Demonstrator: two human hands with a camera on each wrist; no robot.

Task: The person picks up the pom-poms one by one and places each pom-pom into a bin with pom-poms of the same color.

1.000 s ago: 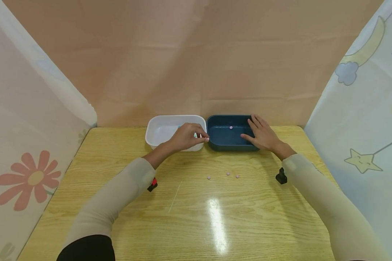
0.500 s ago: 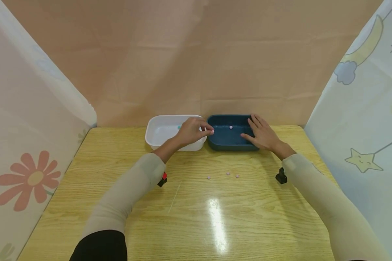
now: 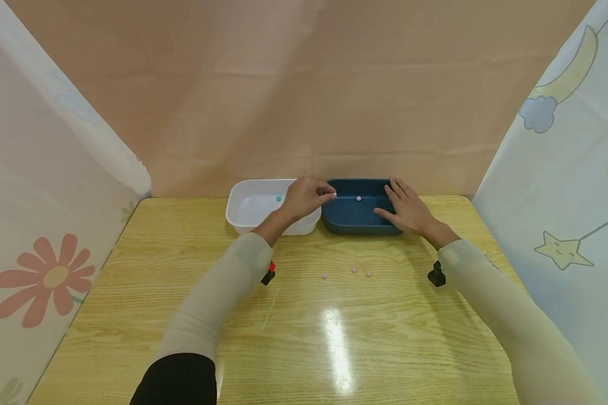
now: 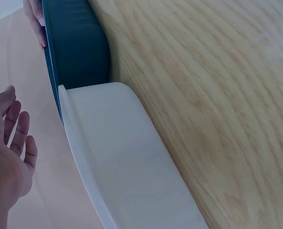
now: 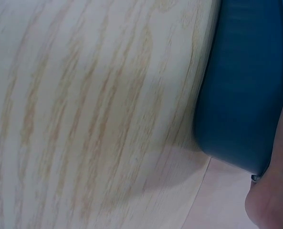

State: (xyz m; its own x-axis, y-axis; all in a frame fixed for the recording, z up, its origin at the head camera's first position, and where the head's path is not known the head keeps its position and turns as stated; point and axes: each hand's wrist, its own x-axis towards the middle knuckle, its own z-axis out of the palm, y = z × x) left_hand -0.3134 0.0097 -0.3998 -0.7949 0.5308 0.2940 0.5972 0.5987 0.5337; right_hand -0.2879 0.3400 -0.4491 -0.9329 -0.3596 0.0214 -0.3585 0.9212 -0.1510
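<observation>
My left hand (image 3: 306,197) pinches a small pale pink bead (image 3: 334,194) between thumb and index finger, above the left end of the dark blue tray (image 3: 362,229). In the left wrist view the other fingers of the left hand (image 4: 7,152) are loosely bent, and the bead cannot be made out. My right hand (image 3: 409,211) rests with spread, fairly straight fingers on the right end of the blue tray. Inside that tray lies one pale pink bead (image 3: 358,198). To the left stands a white tray (image 3: 243,211) with a teal bead (image 3: 278,198) in it.
Three loose pink beads lie on the wooden table (image 3: 263,349) in front of the blue tray, the leftmost bead (image 3: 325,276) a little apart. Both trays stand side by side at the table's back edge, before a tan backdrop (image 3: 223,112). Printed sheets hang at both sides.
The left hand has moved right and away from me with the pinched bead, from the white tray's right end to over the blue tray's rim. The right hand has stayed put.
</observation>
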